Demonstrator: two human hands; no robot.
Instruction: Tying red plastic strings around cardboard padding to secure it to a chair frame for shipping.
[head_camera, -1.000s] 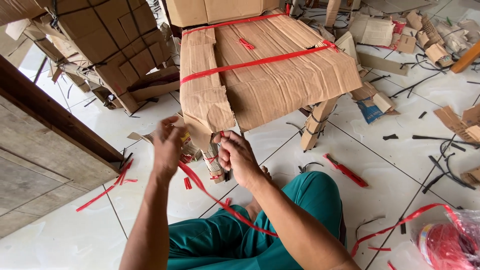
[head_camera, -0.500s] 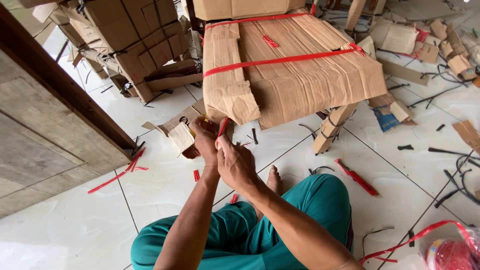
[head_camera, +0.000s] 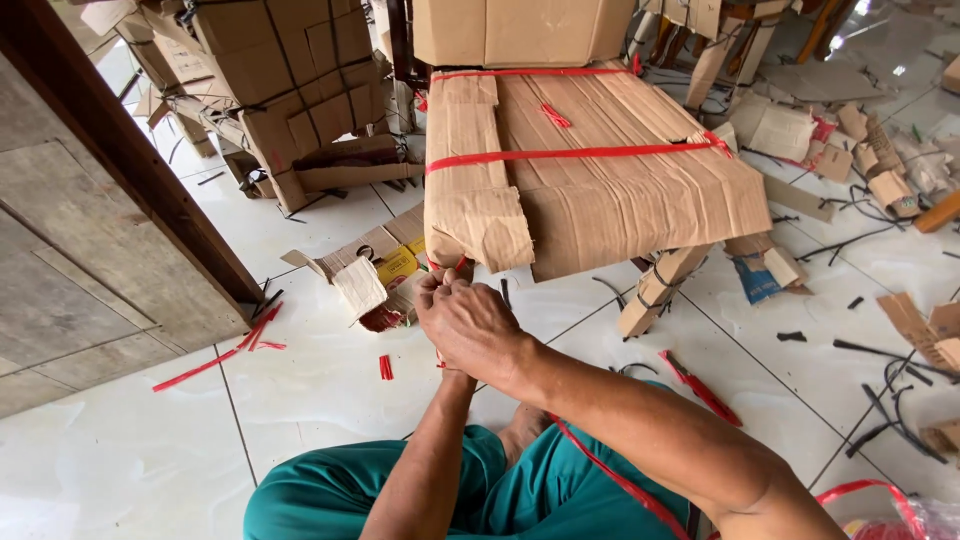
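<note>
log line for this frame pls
hands: right hand over left hand, pinching red plastic strap | at: front corner of cardboard-wrapped chair | floor: red cutter

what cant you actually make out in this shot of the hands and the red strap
Head view only:
- Left hand: mostly covered by the right hand, so its grip is unclear.
- Red strap: its end disappears between the hands; any knot is hidden.
- Front leg of the cardboard-wrapped chair: behind both hands.
- Red strap roll: cut off by the bottom-right edge.
</note>
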